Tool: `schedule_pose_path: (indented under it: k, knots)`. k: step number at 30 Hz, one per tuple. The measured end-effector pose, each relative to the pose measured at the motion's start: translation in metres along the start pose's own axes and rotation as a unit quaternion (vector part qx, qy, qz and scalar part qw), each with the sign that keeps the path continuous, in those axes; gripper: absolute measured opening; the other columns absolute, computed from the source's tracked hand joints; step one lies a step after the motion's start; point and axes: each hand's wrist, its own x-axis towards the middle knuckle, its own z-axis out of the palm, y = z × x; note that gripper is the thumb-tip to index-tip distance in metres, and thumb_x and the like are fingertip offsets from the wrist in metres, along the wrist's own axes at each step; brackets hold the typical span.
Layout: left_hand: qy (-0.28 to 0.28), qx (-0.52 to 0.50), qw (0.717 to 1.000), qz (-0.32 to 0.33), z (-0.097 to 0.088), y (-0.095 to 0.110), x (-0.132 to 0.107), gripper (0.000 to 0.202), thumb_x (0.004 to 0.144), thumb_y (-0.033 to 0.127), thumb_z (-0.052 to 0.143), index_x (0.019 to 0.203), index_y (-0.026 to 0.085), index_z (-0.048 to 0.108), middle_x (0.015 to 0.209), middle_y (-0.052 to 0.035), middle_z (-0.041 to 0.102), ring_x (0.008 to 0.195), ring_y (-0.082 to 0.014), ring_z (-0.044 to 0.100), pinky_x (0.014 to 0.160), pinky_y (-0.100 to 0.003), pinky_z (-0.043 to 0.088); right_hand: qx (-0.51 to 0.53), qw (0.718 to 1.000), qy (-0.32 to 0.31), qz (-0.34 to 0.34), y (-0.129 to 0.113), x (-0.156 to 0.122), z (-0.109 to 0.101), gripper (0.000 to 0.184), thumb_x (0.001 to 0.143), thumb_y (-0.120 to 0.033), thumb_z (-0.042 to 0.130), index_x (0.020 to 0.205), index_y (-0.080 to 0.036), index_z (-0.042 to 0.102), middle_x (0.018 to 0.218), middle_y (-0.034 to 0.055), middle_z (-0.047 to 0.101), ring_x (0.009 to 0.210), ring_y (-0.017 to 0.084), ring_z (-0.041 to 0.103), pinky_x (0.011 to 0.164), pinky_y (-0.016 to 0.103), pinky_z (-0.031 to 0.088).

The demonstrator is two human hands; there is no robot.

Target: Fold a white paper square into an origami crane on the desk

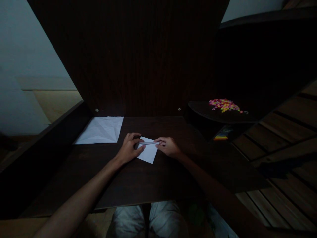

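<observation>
**Both my hands on a small folded paper at a dark desk**

I sit at a dark wooden desk point(148, 178) with a tall dark back panel point(138, 59) rising behind it. To my right a rounded dark shelf point(205, 114) stands a little above the desktop. A creased white sheet point(101, 130) lies flat at the desk's far left, well apart from my hands.

The folded paper point(148, 152), white and smaller, lies on the desk right in front of me, between my hands. My left hand point(128, 148) rests open on its left part, fingers bent and thumb pressing down on it. My right hand point(169, 147) pinches the right end of the raised fold with its fingertips.

A heap of tiny pink and yellow bits point(224, 105) sits on the shelf.
</observation>
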Motion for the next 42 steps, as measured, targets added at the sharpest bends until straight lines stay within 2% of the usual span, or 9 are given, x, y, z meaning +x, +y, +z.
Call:
schedule_pose_path:
  k: [3,7,11,15,26,35,39,42]
  knots:
    - [-0.022,0.039,0.999,0.030,0.003,0.003,0.000,0.021,0.082,0.035,0.059,0.093,0.022,0.072,0.106,-0.0088,0.062,0.102,-0.0271,0.050,0.090,-0.045,0.036,-0.063,0.996,-0.007,-0.064,-0.003,-0.001,0.002,0.012,0.073,-0.018,0.061,0.081,-0.017,0.071,0.081,0.0046,0.067,0.059,0.012,0.055,0.055,0.024,0.042]
    - [-0.070,0.006,0.996,0.063,0.006,0.005,0.001,0.020,0.086,0.031,0.055,0.086,0.020,0.072,0.080,-0.0066,0.066,0.082,-0.0210,0.056,0.082,-0.037,0.040,-0.116,0.986,-0.009,-0.122,-0.008,-0.002,0.001,0.008,0.075,-0.019,0.063,0.077,-0.019,0.071,0.083,0.0049,0.064,0.069,0.014,0.056,0.061,0.026,0.043]
    - [-0.044,-0.042,0.994,0.087,0.007,0.003,0.001,0.019,0.087,0.027,0.055,0.084,0.017,0.070,0.076,-0.0054,0.066,0.074,-0.0173,0.057,0.071,-0.030,0.044,-0.185,0.972,-0.010,-0.146,-0.010,-0.004,-0.004,0.009,0.077,-0.022,0.066,0.084,-0.019,0.071,0.081,0.0044,0.061,0.077,0.016,0.055,0.071,0.030,0.044]
    - [-0.025,-0.045,0.995,0.090,0.009,0.000,0.001,0.015,0.085,0.023,0.058,0.083,0.016,0.070,0.074,-0.0039,0.066,0.072,-0.0157,0.058,0.067,-0.028,0.045,-0.205,0.962,-0.023,-0.177,-0.011,-0.005,-0.007,0.008,0.080,-0.020,0.064,0.084,-0.018,0.071,0.080,0.0041,0.060,0.079,0.016,0.054,0.075,0.032,0.043]
    - [-0.026,-0.069,0.995,0.072,0.010,-0.001,0.001,0.011,0.082,0.019,0.061,0.080,0.016,0.071,0.074,-0.0035,0.067,0.071,-0.0153,0.060,0.064,-0.026,0.046,-0.207,0.962,-0.030,-0.176,-0.010,-0.003,-0.003,0.004,0.078,-0.016,0.066,0.075,-0.017,0.068,0.076,0.0035,0.063,0.074,0.015,0.055,0.071,0.030,0.043]
    - [-0.021,-0.076,0.993,0.084,0.010,-0.002,0.002,0.012,0.082,0.022,0.062,0.079,0.016,0.071,0.071,-0.0034,0.066,0.069,-0.0151,0.059,0.063,-0.026,0.045,-0.203,0.966,-0.016,-0.159,-0.011,-0.002,-0.004,0.003,0.074,-0.017,0.071,0.071,-0.017,0.069,0.072,0.0029,0.064,0.072,0.015,0.055,0.068,0.027,0.042]
    - [-0.025,-0.076,0.993,0.090,0.010,-0.002,0.001,0.013,0.082,0.024,0.062,0.080,0.016,0.072,0.072,-0.0039,0.067,0.070,-0.0156,0.060,0.064,-0.026,0.046,-0.223,0.959,-0.007,-0.176,-0.008,-0.003,-0.004,0.004,0.077,-0.017,0.067,0.077,-0.017,0.071,0.074,0.0031,0.063,0.075,0.015,0.055,0.071,0.029,0.043]
    - [-0.027,-0.075,0.993,0.093,0.010,-0.002,0.001,0.013,0.082,0.023,0.061,0.081,0.017,0.072,0.073,-0.0038,0.067,0.070,-0.0158,0.060,0.064,-0.027,0.046,-0.262,0.943,-0.013,-0.205,-0.005,-0.004,-0.003,0.010,0.080,-0.016,0.062,0.084,-0.017,0.071,0.078,0.0040,0.062,0.078,0.016,0.054,0.071,0.029,0.044]
